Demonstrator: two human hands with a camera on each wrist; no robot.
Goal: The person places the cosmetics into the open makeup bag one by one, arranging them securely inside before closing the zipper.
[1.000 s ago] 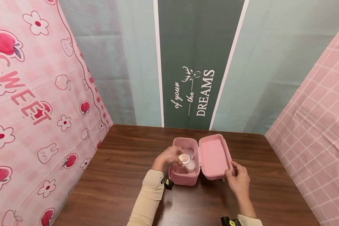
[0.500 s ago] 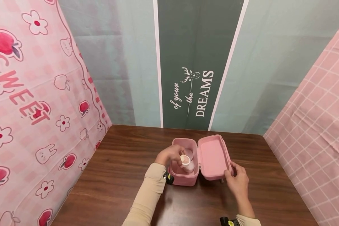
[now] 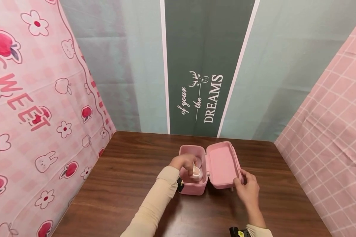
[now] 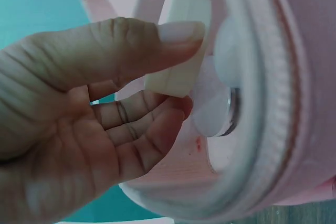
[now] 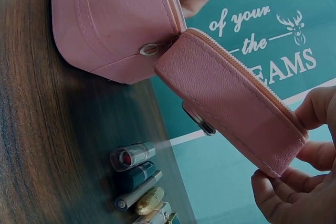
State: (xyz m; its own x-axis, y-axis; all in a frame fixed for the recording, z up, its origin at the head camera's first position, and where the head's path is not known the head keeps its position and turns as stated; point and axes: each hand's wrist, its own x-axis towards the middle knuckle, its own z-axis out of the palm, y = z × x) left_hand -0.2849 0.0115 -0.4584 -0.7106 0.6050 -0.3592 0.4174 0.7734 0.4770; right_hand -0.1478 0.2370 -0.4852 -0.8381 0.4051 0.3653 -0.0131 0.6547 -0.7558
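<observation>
A pink zip case [image 3: 192, 189] stands on the table with its lid [image 3: 222, 164] folded out to the right. My left hand [image 3: 184, 162] reaches into it, thumb and fingers pinching a small cream-white block with rounded edges [image 4: 178, 11]. From the head view, that block shows a beige face within a white rim. Beside it in the case lie whitish round pieces, one of them a disc with a silvery edge [image 4: 212, 113]. My right hand [image 3: 249, 191] holds the lid's outer corner between thumb and fingers. The case's near wall hides part of the inside.
In the right wrist view, a clear-capped lipstick [image 5: 132, 156], a dark green tube [image 5: 137, 176], a silver tube [image 5: 139, 191] and a gold piece [image 5: 150, 201] lie below the lid. Printed cloths [image 3: 240, 105] surround the wooden table [image 3: 130, 164].
My left hand has moved slightly right and lower into the case, with the cream-white block in its fingers. The right hand stays at the lid; the whole view has shifted a little.
</observation>
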